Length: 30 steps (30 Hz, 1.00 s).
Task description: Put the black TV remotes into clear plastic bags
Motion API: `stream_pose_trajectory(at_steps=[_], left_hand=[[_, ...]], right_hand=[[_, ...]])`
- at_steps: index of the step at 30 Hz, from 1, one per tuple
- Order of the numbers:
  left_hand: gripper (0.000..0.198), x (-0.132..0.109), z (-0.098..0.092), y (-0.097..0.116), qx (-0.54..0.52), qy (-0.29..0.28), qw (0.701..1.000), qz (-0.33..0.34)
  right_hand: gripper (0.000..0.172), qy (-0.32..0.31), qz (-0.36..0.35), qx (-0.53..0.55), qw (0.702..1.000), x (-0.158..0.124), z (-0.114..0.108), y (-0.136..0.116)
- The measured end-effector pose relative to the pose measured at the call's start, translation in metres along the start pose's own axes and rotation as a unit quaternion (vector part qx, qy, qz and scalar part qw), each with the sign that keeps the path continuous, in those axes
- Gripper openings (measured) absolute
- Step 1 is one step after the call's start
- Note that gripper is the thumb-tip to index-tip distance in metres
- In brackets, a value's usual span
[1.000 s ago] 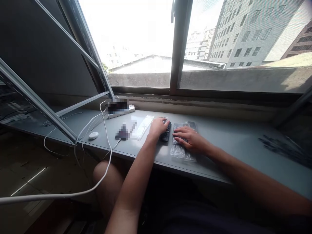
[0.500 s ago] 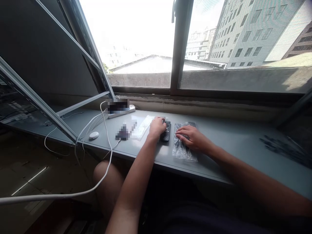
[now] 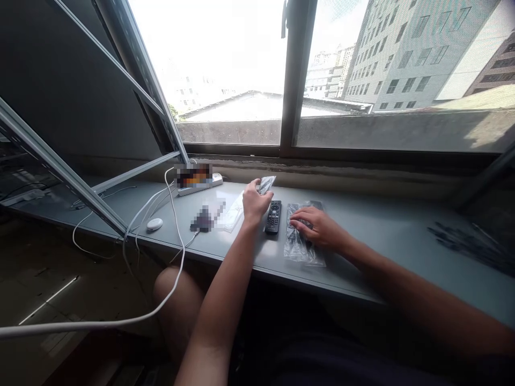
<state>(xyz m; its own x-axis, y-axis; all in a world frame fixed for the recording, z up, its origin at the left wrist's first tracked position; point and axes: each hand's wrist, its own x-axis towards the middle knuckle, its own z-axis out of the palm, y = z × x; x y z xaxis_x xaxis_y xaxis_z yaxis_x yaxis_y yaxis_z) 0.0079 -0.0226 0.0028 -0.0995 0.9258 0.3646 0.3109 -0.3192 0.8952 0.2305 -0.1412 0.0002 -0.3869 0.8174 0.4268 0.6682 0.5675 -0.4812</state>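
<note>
Just above the desk, behind the remote control, my left hand (image 3: 256, 203) is closed on a small clear plastic packet (image 3: 266, 185) that sticks up between thumb and fingers. What the packet holds is too small to make out. A black remote control (image 3: 273, 217) lies flat on the desk, buttons up, between my two hands. My right hand (image 3: 316, 226) rests with loosely stretched fingers on several clear plastic bags (image 3: 300, 249). Dark items show through these bags, partly hidden by the hand.
Left of my left hand lie a white clear-wrapped sheet (image 3: 234, 213) and a blurred dark device on a cable. A white round puck (image 3: 154, 224), a power strip (image 3: 201, 185) and loose white cables (image 3: 183, 257) are farther left. Dark thin items (image 3: 462, 241) lie far right.
My left hand has lifted off the top end of the remote control and now holds a small plastic packet up. The remote is fully uncovered. My right hand has stayed in place.
</note>
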Motion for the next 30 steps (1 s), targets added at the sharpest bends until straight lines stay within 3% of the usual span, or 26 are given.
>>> stream_pose_trajectory(at_steps=[3,7,10,13,18,24,26,30], left_hand=[[0.063,0.006,0.002,0.002,-0.151,-0.020,0.986,-0.065],[0.079,0.007,0.006,0.003,-0.342,-0.117,0.919,-0.161],[0.102,0.001,0.008,0.007,-0.398,-0.197,0.874,-0.198],[0.116,-0.006,0.009,0.011,-0.396,-0.247,0.855,-0.225],[0.127,-0.011,0.015,0.012,-0.390,-0.251,0.857,-0.223],[0.124,-0.021,0.027,0.013,-0.358,-0.264,0.886,-0.131],[0.112,-0.023,0.029,0.015,-0.345,-0.271,0.894,-0.092],[0.064,-0.020,0.029,0.018,-0.336,-0.247,0.907,-0.068]], right_hand=[[0.037,0.016,0.019,0.022,0.999,0.000,0.000,0.000],[0.044,0.041,0.062,0.056,0.996,-0.001,-0.001,-0.001],[0.052,0.043,0.083,0.093,0.991,-0.001,-0.002,-0.004],[0.056,0.016,0.078,0.132,0.988,-0.001,-0.003,-0.007],[0.074,-0.006,0.140,0.210,0.968,-0.001,-0.003,-0.007],[0.094,0.008,0.181,0.285,0.941,0.000,-0.002,-0.010],[0.097,0.014,0.184,0.305,0.934,0.001,-0.002,-0.012],[0.096,0.042,0.200,0.356,0.912,0.003,-0.004,-0.014]])
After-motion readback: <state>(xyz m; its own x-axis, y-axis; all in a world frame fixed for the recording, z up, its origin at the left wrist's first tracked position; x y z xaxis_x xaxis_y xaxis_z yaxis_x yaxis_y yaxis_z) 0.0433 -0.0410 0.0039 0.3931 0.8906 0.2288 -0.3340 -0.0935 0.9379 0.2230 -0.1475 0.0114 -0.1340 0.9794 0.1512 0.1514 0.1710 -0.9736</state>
